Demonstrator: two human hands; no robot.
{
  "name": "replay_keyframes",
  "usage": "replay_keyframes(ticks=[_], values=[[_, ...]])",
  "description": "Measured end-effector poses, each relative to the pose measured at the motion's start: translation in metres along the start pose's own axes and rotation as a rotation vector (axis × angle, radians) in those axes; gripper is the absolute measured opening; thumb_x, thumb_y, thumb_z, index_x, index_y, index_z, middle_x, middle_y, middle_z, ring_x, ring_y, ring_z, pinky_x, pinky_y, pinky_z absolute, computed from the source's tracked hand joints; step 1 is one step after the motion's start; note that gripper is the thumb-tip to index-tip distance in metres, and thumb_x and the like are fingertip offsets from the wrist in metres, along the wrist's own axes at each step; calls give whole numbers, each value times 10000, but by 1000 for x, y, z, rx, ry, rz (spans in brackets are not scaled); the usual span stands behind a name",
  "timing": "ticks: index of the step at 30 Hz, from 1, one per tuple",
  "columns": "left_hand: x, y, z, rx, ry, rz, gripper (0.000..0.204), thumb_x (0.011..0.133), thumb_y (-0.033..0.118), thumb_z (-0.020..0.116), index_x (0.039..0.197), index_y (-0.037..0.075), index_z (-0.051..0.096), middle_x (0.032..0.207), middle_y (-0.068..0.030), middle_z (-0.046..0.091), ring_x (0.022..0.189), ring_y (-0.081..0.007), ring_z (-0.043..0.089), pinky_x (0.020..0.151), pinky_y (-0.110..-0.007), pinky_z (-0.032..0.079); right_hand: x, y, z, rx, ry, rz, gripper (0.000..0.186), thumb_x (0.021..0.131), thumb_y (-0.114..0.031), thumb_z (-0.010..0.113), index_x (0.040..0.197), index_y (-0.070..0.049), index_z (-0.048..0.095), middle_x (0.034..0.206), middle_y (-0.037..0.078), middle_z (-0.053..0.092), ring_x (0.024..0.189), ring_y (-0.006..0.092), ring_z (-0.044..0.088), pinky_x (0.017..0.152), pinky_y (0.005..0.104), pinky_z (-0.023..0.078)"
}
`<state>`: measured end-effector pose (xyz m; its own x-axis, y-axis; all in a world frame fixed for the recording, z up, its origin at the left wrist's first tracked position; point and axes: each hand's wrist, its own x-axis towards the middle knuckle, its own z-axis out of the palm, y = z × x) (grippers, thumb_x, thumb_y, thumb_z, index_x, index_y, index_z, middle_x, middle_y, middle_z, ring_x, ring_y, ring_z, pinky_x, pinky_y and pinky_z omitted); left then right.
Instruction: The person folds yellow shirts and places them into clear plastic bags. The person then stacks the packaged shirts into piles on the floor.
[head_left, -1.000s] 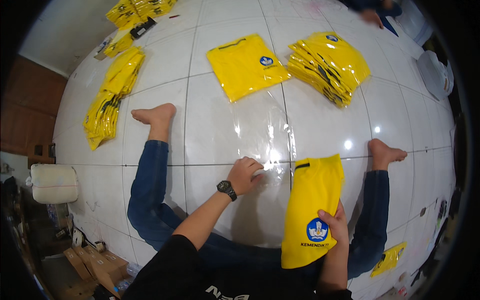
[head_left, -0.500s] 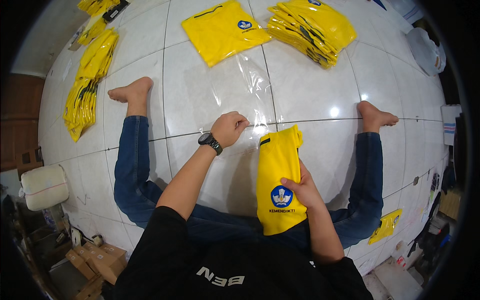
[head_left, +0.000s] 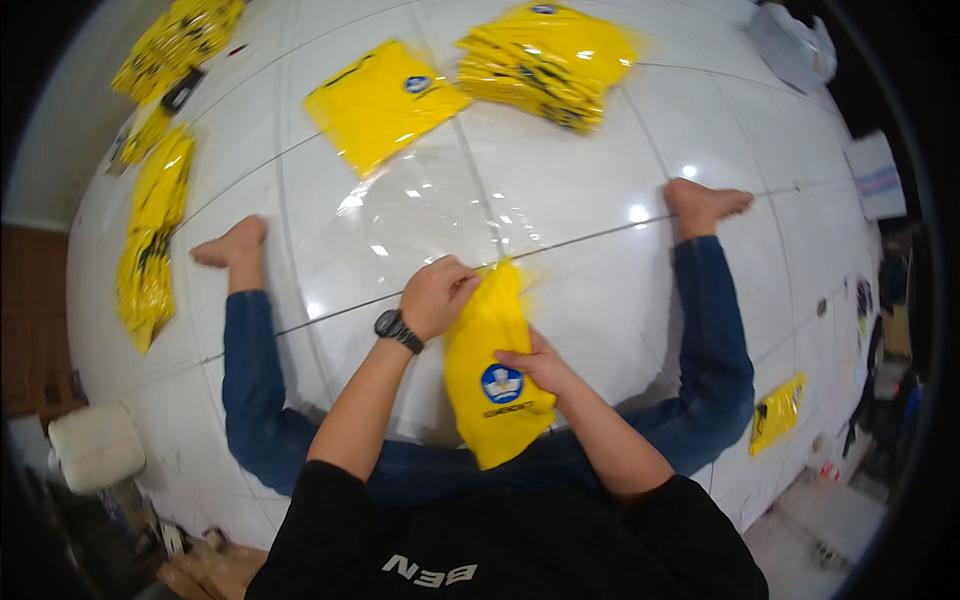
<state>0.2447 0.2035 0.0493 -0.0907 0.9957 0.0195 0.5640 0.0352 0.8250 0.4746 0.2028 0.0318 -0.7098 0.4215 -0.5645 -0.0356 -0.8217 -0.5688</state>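
A folded yellow shirt (head_left: pixel 492 335) with a round blue emblem hangs upright in front of my lap. My right hand (head_left: pixel 538 365) is closed on its right side, thumb over the front near the emblem. My left hand (head_left: pixel 437 297), with a black watch on the wrist, is closed in a pinch by the shirt's top left corner. Its fingers are at the near end of a clear plastic bag (head_left: pixel 420 215) spread on the tiles; blur partly hides the fingertips. The bag reaches away toward a packed yellow shirt (head_left: pixel 385 105) lying flat.
A stack of bagged yellow shirts (head_left: pixel 545 60) lies at the far middle. More bagged shirts (head_left: pixel 155 230) line the left side. One yellow packet (head_left: pixel 777 413) is at the right. My outstretched legs (head_left: pixel 712 310) flank the work area. A white jerrycan (head_left: pixel 97 447) stands at the left.
The view has shifted, so the floor things sit differently in it. My right hand has brought the shirt left, up against my left hand and the bag's near end.
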Motion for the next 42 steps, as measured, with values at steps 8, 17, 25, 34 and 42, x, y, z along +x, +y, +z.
replay_keyframes(ticks=[8, 17, 25, 34, 42], values=[[-14, -8, 26, 40, -16, 51, 86, 932, 17, 629, 959, -40, 687, 901, -155, 628, 757, -325, 616, 676, -396, 499, 8, 11, -2, -37, -24, -8, 577, 898, -36, 722, 1423, -91, 490, 1182, 98, 699, 991, 208, 712, 833, 362, 598], [-6, -10, 30, 89, 24, 169, 80, 949, 36, 634, 986, -29, 663, 1114, -152, 602, 1042, -327, 610, 933, -404, 497, 1, 5, 8, -22, -91, -34, 581, 876, -17, 718, 1409, -95, 499, 1185, 84, 698, 1004, 190, 702, 865, 340, 577], [-7, -9, 33, 76, -21, 162, 320, 983, 126, 614, 1291, 44, 585, 1467, -194, 513, 1411, -398, 414, 1161, -475, 343, 10, 9, 1, -76, -193, 28, 560, 882, -61, 732, 1396, -103, 512, 1166, 107, 708, 998, 219, 710, 865, 352, 578], [-20, 8, 28, 233, -278, 279, 453, 946, 229, 673, 1377, 106, 605, 1539, -159, 480, 1458, -398, 380, 1219, -508, 278, 17, 28, -10, 109, -51, 151, 626, 900, -69, 764, 1448, -117, 464, 1252, 108, 675, 1107, 249, 691, 917, 403, 591], [-40, 47, 19, 127, 178, 201, 640, 925, 353, 712, 1476, 101, 505, 1600, -230, 324, 1449, -453, 338, 1210, -497, 229, -8, 15, -2, 62, 5, 33, 514, 933, -111, 737, 1391, -84, 506, 1264, 113, 668, 1081, 238, 703, 894, 347, 594]])
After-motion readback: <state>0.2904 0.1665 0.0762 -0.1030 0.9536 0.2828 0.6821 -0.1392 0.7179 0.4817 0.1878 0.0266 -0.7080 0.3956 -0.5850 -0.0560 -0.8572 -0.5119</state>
